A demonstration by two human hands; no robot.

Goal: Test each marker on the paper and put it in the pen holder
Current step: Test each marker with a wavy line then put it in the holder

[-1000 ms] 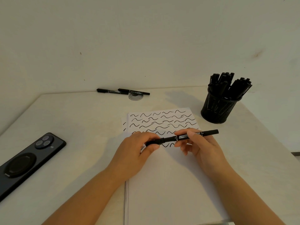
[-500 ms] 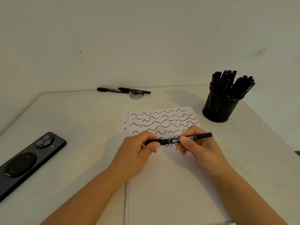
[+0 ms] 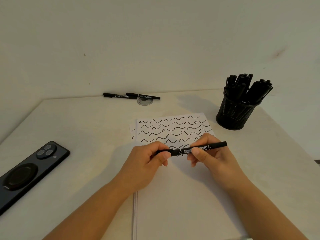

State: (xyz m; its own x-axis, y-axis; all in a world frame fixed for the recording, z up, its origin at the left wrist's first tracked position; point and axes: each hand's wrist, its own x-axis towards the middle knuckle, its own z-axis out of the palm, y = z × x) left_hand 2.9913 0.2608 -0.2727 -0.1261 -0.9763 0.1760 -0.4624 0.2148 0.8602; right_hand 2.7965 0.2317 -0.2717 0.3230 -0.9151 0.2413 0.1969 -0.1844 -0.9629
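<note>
we pinch the marker (image 3: 190, 149) at both ends: our left hand (image 3: 149, 160) curls thumb and fingers round its left end, which looks like the cap, and our right hand (image 3: 207, 153) pinches the barrel. it lies almost level, left to right, just above the paper (image 3: 173, 196). the pen holder (image 3: 237, 111) stands up and to the right, nearer our right hand.
</note>
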